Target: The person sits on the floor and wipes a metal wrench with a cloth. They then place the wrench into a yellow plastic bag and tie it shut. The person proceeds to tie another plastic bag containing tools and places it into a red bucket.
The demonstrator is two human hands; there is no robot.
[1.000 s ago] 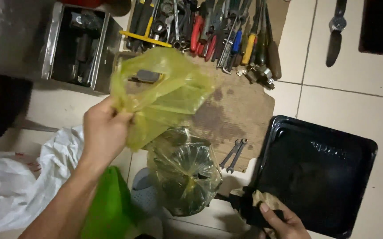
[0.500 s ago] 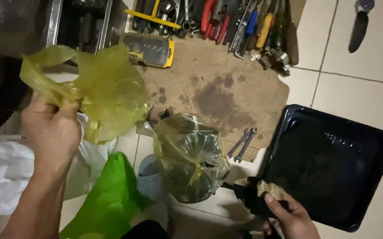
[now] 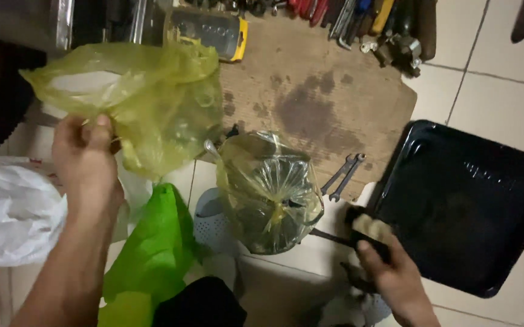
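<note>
— Two hands at work over a tiled floor (image 3: 492, 66): what does each hold?

— Left hand (image 3: 86, 160), fingers pinched shut on the edge of a loose yellow plastic bag (image 3: 147, 97), lifted above the floor at the left of the scene. Right hand (image 3: 389, 272), low at the right, fingers closed around a dark cloth (image 3: 368, 233) with a tan patch, just at the near corner of a black tray (image 3: 480, 206).

— And between the hands?

— A second yellow bag (image 3: 271, 194), knotted and bulging, upright on the floor at the front edge of a stained cardboard sheet (image 3: 328, 103). Two small wrenches (image 3: 343, 175) lie on the cardboard just to the right of it.

— What else is around?

— A bright green bag (image 3: 150, 254) and a white bag (image 3: 11, 209) sit below and left of the lifted bag. A yellow-edged case (image 3: 210, 33) and a row of hand tools (image 3: 365, 18) line the cardboard's far side.
</note>
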